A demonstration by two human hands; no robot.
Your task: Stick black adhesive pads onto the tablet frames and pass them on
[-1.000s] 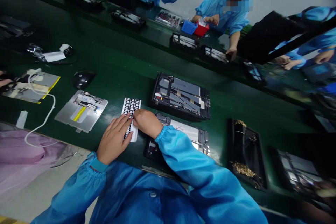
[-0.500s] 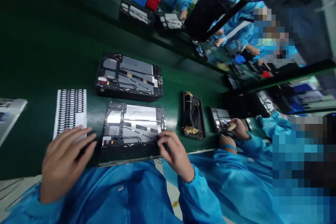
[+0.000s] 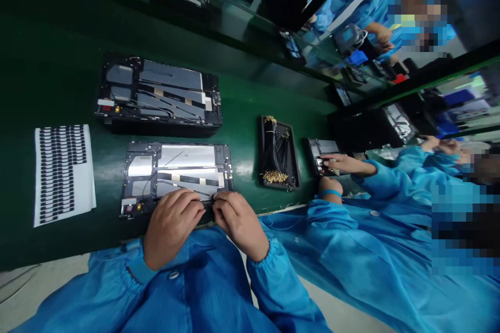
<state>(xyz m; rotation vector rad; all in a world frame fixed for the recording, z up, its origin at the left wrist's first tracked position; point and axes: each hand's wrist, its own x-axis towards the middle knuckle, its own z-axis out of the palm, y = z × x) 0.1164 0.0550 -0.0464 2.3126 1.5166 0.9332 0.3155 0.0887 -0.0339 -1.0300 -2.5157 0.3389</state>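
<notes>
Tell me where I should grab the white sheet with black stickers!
Pinch the bare white corner of the sticker sheet, coming from the near right. It lies flat on the green belt, and that margin carries no stickers.

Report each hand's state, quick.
Left hand: fingers curled onto the near edge of the open tablet; grip cannot be told.
Right hand: fingertips pinched shut at that edge; what they pinch is too small to tell.
</notes>
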